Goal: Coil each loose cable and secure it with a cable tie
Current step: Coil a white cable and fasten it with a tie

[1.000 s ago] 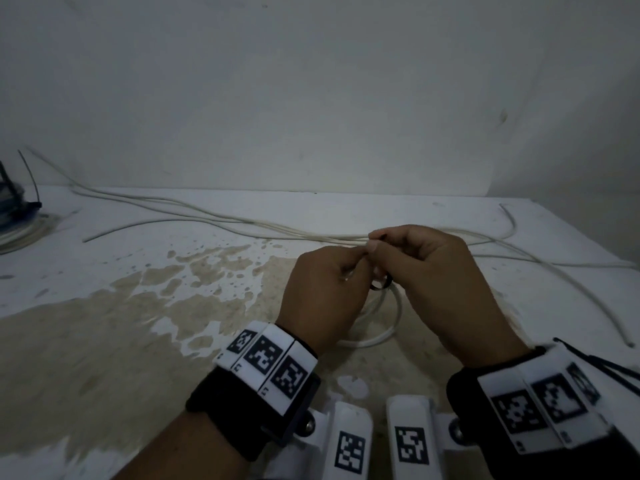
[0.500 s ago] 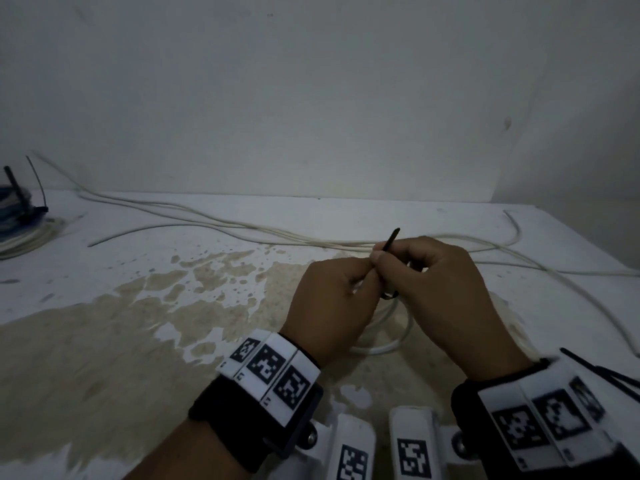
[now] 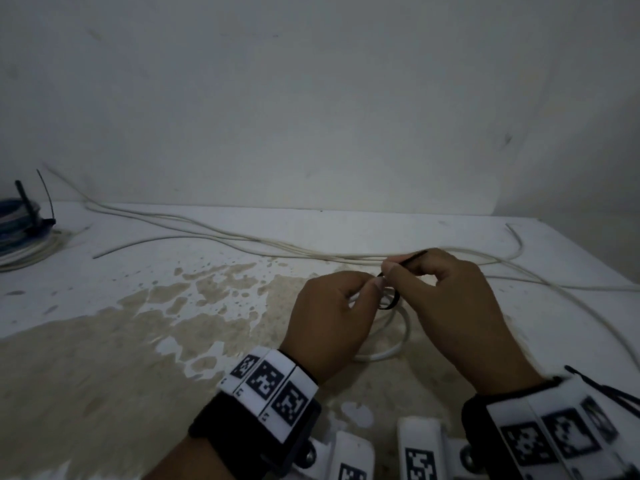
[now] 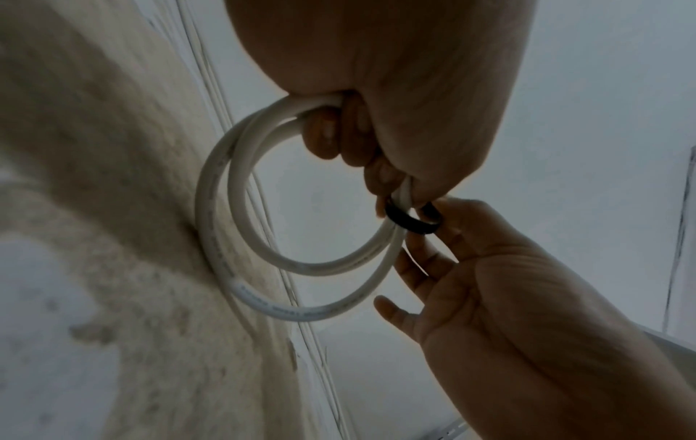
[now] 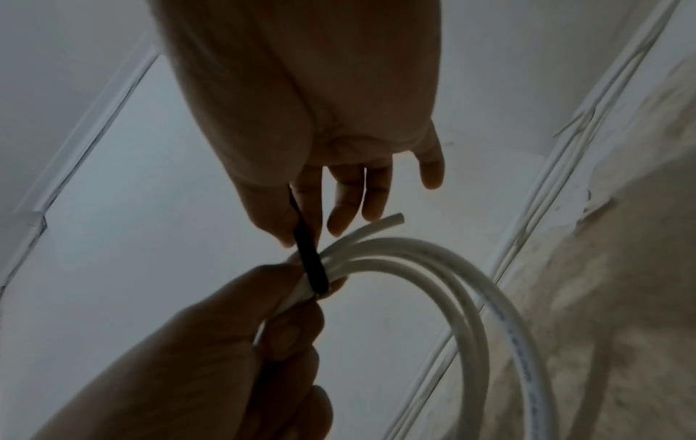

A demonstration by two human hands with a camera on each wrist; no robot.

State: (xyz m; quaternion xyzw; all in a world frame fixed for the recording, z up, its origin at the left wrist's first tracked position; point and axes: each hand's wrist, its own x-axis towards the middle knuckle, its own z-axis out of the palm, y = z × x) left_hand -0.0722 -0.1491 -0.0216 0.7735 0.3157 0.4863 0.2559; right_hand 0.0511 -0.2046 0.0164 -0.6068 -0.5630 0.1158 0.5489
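Observation:
A small coil of white cable [image 4: 241,238] [image 5: 471,282] [image 3: 391,353] hangs just above the stained table, gripped at its top by my left hand [image 3: 332,317] [image 4: 376,119] [image 5: 233,342]. A black cable tie [image 4: 410,221] [image 5: 310,262] [image 3: 389,299] is looped round the coil's strands beside the left fingers. My right hand [image 3: 446,299] [image 5: 301,148] [image 4: 489,282] pinches the tie's tail between thumb and forefinger; the tail tip [image 3: 417,255] sticks out up and to the right. The cable's cut end [image 5: 391,221] pokes out past the tie.
Long loose white cables [image 3: 242,237] run across the back of the white table [image 3: 104,278] and off to the right. A bundle of coiled cables with black ties [image 3: 20,233] lies at the far left. Spare black ties [image 3: 602,389] lie by my right wrist.
The tie's tail has come through and now shows above my right hand, which has drawn it up and to the right. The tie loop round the coil looks smaller.

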